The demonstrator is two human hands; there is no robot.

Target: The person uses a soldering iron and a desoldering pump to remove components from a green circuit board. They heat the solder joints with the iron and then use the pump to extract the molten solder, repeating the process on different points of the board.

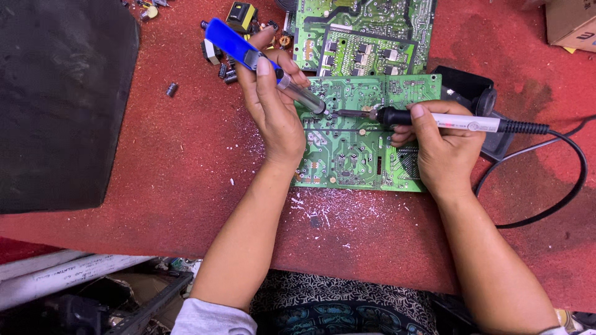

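Red, gritty and speckled with white flecks, the worktop [174, 167] carries a green circuit board [354, 155] lying flat near its middle, the board's near edge well back from the worktop's front edge. The left hand [273, 111] is closed around a desoldering pump [248, 56] with a blue plastic body and a clear barrel, held slanted so its tip comes down on the board's upper left part. The right hand [441, 149] is closed around a soldering iron [459, 123], a slim white handle with a black ribbed collar, lying almost level; its dark metal tip points left and meets the board just beside the pump's tip. A black cord [574, 180] loops from the iron's tail across the right part of the worktop and curls back toward the front edge.

A second green circuit board [366, 31] lies at the far edge, touching or just overlapping the first. Small loose components [230, 71], dark cylinders and a yellow-and-black block, are scattered near the far edge, left of that board. A black stand [472, 93] sits just behind the right hand. A large dark, matte slab [62, 99] covers the left end of the worktop. Bare red surface lies open between the slab and the left forearm, and along the front edge between both arms. A cardboard box [571, 25] sits at the far right corner.
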